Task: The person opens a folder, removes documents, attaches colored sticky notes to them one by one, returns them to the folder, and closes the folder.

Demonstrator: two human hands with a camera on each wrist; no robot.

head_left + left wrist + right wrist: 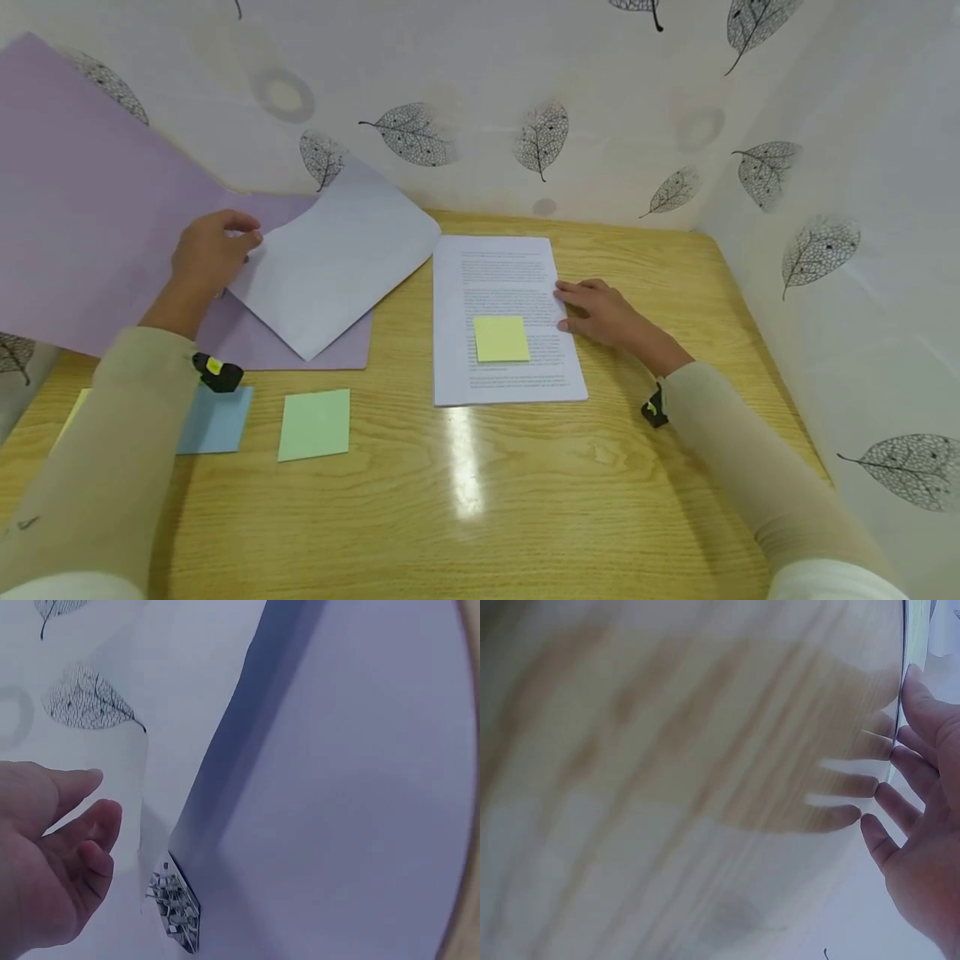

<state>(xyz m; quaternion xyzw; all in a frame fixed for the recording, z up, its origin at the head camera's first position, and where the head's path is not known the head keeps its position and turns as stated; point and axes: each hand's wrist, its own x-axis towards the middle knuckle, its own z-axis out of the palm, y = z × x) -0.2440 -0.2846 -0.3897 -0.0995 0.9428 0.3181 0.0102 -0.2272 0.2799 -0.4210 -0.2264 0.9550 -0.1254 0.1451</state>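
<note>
My left hand (213, 250) is at the left side of a white sheet (330, 267), which lies slanted over an open purple folder (292, 354). Thumb and fingers are bent with a gap between them in the left wrist view, close to the paper's edge. A shiny metal clip (176, 907) shows beside that edge. My right hand (600, 312) touches the right edge of a stack of printed pages (502, 287) with extended fingers. On top of this stack lies a yellow sticky-note pad (501, 338).
Green (315, 425) and blue (216, 421) sticky-note pads lie at the front left of the wooden table (390, 508); my left sleeve partly covers the blue one. The folder's raised cover (97, 192) leans at the left. Leaf-patterned walls (480, 67) border the back and right.
</note>
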